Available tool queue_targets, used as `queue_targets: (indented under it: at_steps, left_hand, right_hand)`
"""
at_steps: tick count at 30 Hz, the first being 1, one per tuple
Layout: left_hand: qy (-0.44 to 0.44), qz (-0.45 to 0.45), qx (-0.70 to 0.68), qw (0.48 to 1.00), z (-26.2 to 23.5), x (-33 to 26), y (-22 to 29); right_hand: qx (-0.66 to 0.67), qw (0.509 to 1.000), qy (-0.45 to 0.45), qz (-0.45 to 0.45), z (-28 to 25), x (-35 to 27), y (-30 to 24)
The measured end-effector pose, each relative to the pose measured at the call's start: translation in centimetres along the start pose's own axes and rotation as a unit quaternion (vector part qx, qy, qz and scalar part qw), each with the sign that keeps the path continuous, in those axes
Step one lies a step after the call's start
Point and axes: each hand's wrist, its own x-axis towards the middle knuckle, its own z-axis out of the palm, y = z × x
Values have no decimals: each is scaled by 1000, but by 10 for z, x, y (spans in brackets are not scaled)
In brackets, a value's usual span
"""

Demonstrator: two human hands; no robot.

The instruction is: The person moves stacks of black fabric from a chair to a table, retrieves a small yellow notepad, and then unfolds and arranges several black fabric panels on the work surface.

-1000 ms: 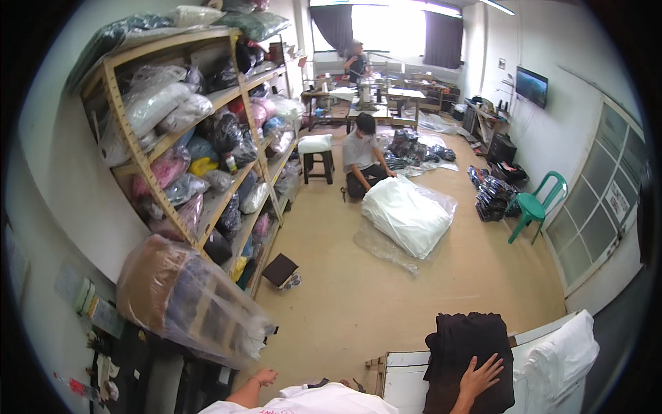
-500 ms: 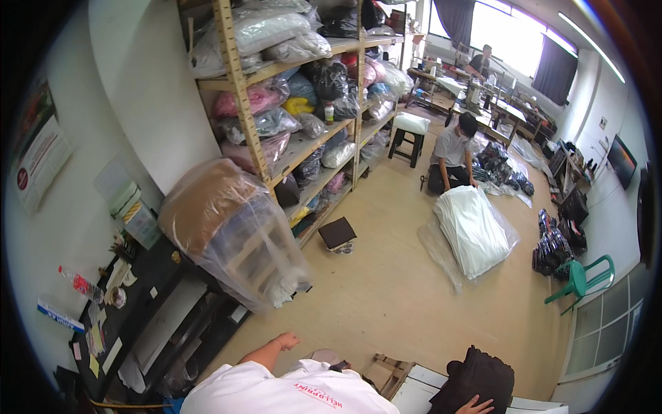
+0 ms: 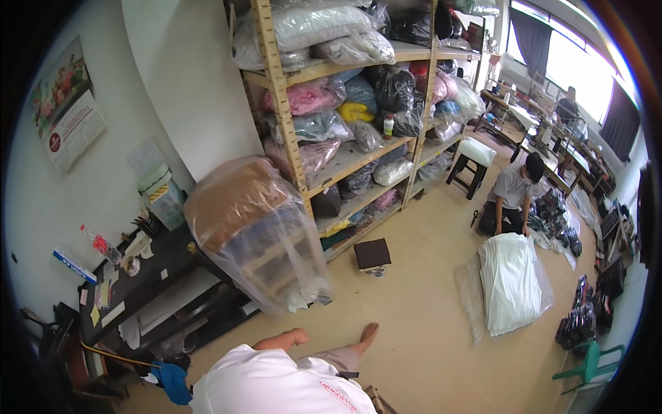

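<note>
Plastic-wrapped stool (image 3: pixel 258 234), left hand (image 3: pixel 298 336) near — empty

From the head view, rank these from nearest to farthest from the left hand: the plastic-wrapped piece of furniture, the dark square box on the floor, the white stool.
Left hand is at the bottom centre.
1. Plastic-wrapped furniture, just above the hand.
2. Dark square box, up and right, on the floor.
3. White stool, far upper right, by the shelves.

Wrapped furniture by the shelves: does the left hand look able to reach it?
Probably yes: the left hand sits just below the wrapped furniture, with only bare floor between them.
</note>
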Motion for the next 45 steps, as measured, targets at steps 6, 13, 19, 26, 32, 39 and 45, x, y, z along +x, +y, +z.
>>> queue_targets:
  at_steps: [6,13,19,26,32,39,45]
  left_hand:
    - [7,29,-104,994,-61,54,119]
    - [-48,77,-19,996,-189,138,270]
    - [42,146,-121,981,-269,200,377]
    - [75,77,-147,983,-302,223,454]
    - [-42,-76,-139,986,-329,253,515]
    - [-33,-65,-237,969,-391,308,658]
    - [127,59,-216,966,-448,406,693]
  right_hand:
    - [629,763,-134,-61,61,162,-187]
    - [623,709,-330,-27,66,282,-287]
    - [602,618,-488,133,138,350,-324]
    - [549,521,-640,129,325,445,-391]
    - [560,711,-423,-55,159,741,-484]
    - [727,562,-385,-79,18,915,-548]
    - [668,554,-476,-142,6,957,-579]
